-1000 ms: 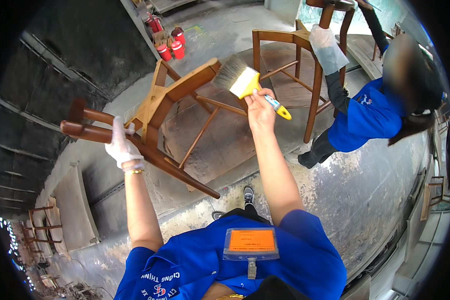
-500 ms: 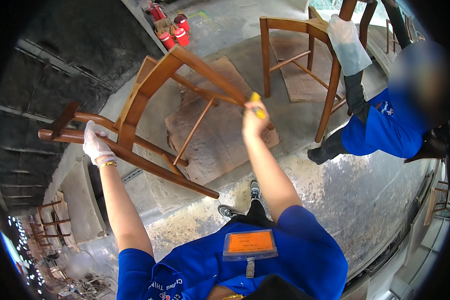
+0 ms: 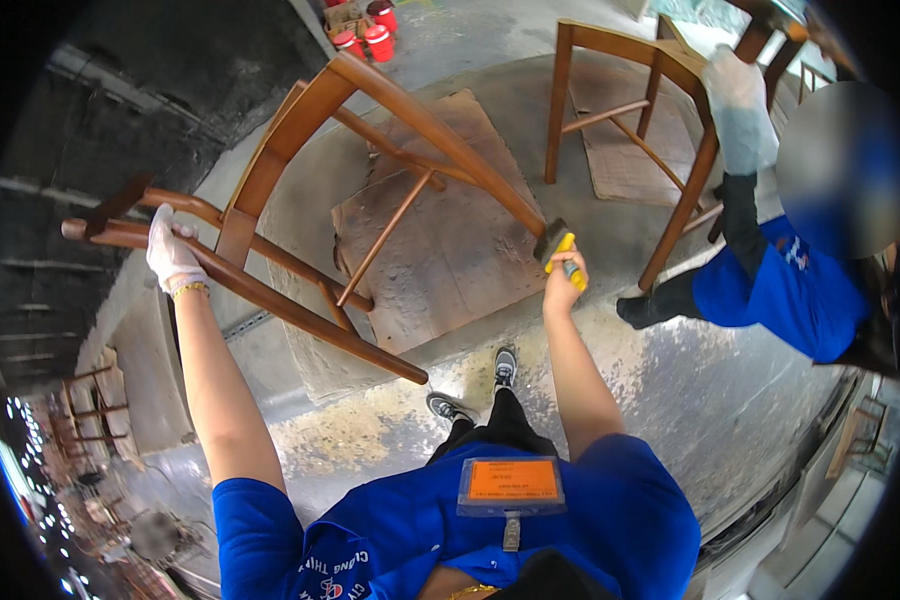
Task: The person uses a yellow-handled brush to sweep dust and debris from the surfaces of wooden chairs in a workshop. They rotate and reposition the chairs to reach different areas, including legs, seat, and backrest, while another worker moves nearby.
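A brown wooden chair frame point(image 3: 300, 135) is held tilted in front of me, its seat opening and legs showing. My left hand point(image 3: 173, 255), in a thin whitish glove, is closed around one of its long rails at the left. My right hand point(image 3: 565, 288) looks ungloved and grips a flat paintbrush point(image 3: 555, 245) with a yellow handle. The brush's dark head touches or nearly touches the tip of a chair leg at the right; exact contact is hard to tell.
Stained cardboard point(image 3: 450, 250) lies on the floor beneath the chair. At the right, a co-worker point(image 3: 780, 280) in blue with a gloved hand holds another wooden chair point(image 3: 620, 45). Red buckets point(image 3: 378, 42) stand at the back; more chairs point(image 3: 95, 410) are at the far left.
My right hand and the brush have moved right and down, to the tip of the chair leg. The chair has shifted slightly left with my left hand still on it.
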The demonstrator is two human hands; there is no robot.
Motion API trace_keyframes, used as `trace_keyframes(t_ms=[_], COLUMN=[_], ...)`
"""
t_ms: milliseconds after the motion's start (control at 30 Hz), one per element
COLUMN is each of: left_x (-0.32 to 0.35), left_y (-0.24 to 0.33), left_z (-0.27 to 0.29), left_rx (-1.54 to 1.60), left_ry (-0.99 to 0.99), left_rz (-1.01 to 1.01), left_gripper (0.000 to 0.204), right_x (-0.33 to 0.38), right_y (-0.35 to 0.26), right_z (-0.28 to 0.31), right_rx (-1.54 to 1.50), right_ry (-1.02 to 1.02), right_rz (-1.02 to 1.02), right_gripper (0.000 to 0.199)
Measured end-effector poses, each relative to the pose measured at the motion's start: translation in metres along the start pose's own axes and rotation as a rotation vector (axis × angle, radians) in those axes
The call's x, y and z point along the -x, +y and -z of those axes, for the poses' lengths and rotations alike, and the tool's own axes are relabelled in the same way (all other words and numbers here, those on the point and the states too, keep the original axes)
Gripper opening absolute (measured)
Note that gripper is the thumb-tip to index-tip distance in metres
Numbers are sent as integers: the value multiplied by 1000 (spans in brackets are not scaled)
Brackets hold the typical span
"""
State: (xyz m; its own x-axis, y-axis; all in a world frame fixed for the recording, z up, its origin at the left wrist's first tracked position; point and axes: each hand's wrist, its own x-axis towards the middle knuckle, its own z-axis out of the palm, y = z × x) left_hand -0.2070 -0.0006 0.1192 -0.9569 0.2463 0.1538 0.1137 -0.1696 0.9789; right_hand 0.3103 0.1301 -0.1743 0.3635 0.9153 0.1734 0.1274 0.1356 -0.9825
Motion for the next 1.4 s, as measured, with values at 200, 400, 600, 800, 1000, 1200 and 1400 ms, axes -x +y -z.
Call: trace_keyframes(t_ms=[200,400,600,800,1000,1200,1400], left_x=[-3,5,5,10,15,19,20], left_y=[4,-1,-1,0,3,9,7], left_z=[0,6,8,8,7,3,2], left_rx=[-16,-86,-7,7,-25,91,191], left_ry=[17,-29,-30,-77,-49,22,17], left_rz=[18,-77,-81,-128,-93,11,47], left_gripper=[17,20,18,17,20,19,23], right_x=[14,9,150,157,55,44,113], right_y=[-71,-1,0,-7,-53,-212,-234], right_z=[-90,-219,-200,-192,-218,-215,-272], right_rx=[128,244,-61,16,-194,-274,-195], right_ry=[-857,-727,-1048,-1190,-712,-592,-756], right_rz=[801,657,405,3,154,906,959], right_gripper=[14,19,17,22,21,17,7])
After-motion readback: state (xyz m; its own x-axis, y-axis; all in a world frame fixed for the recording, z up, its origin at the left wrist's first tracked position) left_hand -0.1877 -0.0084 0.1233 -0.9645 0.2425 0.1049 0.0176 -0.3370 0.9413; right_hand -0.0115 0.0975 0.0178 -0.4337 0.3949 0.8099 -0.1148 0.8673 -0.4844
